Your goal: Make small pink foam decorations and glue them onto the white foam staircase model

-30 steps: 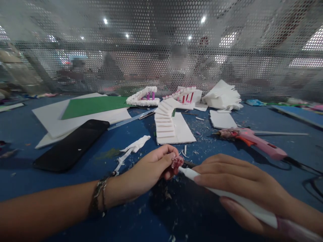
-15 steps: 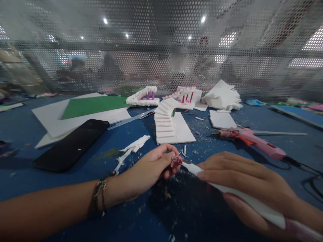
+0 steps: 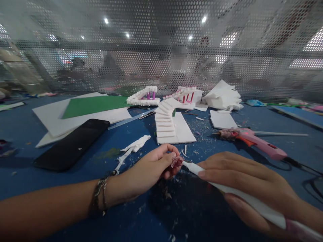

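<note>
My left hand pinches a small, rough, reddish lump between thumb and fingers. My right hand is closed around a long white tool with a pinkish rear end. The tool's narrow tip meets the lump at its right side; its exact kind cannot be made out. Straight beyond my hands lies a curved white staircase model on a white card base. A crumpled white strip rests left of it, near my left wrist.
A pink glue gun with its cord lies at right. At left are a black phone and a green sheet over white sheets. White model parts and stacked white pieces stand before a perforated metal screen.
The view shifts very slightly. Both hands keep their grips, and the lump looks turned a little at the tool's tip.
</note>
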Available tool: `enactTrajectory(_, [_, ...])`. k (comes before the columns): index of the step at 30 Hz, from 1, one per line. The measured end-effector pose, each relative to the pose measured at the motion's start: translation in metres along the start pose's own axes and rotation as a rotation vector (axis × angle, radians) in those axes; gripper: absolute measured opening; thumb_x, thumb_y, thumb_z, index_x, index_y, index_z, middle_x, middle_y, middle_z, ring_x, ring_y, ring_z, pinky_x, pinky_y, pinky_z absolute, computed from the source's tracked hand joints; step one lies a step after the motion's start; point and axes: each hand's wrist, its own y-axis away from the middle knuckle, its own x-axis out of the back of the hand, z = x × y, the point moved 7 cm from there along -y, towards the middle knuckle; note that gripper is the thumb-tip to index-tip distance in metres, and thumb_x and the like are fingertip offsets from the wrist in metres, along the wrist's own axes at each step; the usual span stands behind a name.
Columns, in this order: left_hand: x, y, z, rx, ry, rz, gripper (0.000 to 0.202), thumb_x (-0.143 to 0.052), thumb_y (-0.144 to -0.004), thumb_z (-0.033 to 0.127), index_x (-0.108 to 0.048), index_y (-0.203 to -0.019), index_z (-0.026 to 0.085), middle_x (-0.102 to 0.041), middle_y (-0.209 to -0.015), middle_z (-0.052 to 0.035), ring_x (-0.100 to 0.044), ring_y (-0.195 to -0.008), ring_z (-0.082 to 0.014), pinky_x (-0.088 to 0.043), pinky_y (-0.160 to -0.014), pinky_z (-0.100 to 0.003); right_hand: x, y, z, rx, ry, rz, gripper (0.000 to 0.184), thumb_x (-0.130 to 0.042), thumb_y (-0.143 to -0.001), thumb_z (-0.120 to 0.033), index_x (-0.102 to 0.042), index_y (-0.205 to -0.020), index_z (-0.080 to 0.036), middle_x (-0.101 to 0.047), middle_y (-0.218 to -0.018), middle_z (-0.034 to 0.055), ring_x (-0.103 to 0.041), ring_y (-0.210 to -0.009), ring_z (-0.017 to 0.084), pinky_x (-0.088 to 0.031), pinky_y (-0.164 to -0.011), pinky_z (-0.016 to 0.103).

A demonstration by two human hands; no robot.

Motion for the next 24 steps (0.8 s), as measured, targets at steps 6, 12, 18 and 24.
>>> enactTrajectory(6, [-0.0016, 0.0008, 0.0016, -0.015, -0.016, -0.012, 0.013, -0.035, -0.084, 0.013, -0.043, -0.073, 0.015, -0.043, -0.057, 0.0058, -0.034, -0.047, -0.0035, -0.021, -0.044, -0.018, -0.0001, 0.0014, 0.0016, -0.020, -0.054, 0.030, 0.031, -0.043, -0.074, -0.010, -0.051, -0.104, -0.014, -0.061, -0.092, 0.0075, -0.055, -0.089, 0.014, -0.045, -0.077, 0.027])
enactTrajectory(12, [-0.0010, 0.0007, 0.0005, -0.028, -0.043, -0.033, 0.010, -0.038, -0.083, 0.018, -0.042, -0.074, 0.016, -0.041, -0.054, 0.0067, -0.032, -0.046, -0.0044, -0.021, -0.046, -0.019, 0.0011, 0.0008, 0.0040, -0.027, 0.044, -0.001, 0.033, -0.043, -0.073, -0.010, -0.049, -0.105, -0.019, -0.062, -0.093, 0.0050, -0.057, -0.086, 0.013, -0.047, -0.076, 0.024])
enactTrajectory(18, [0.0010, -0.0011, -0.0010, -0.027, -0.079, -0.034, 0.009, -0.038, -0.082, 0.021, -0.042, -0.075, 0.016, -0.043, -0.057, 0.0051, -0.033, -0.048, -0.0048, -0.020, -0.046, -0.020, 0.0063, -0.0008, 0.0022, -0.027, 0.080, 0.054, 0.032, -0.042, -0.071, -0.008, -0.051, -0.101, -0.019, -0.063, -0.089, 0.0042, -0.058, -0.083, 0.013, -0.048, -0.074, 0.022])
enactTrajectory(24, [0.0005, -0.0011, -0.0014, -0.026, -0.063, -0.036, 0.010, -0.039, -0.081, 0.021, -0.042, -0.073, 0.016, -0.043, -0.057, 0.0047, -0.032, -0.047, -0.0050, -0.019, -0.045, -0.021, 0.0067, -0.0010, 0.0007, -0.023, 0.050, 0.052, 0.037, -0.042, -0.069, -0.006, -0.051, -0.102, -0.019, -0.064, -0.086, 0.0047, -0.060, -0.077, 0.014, -0.050, -0.070, 0.024])
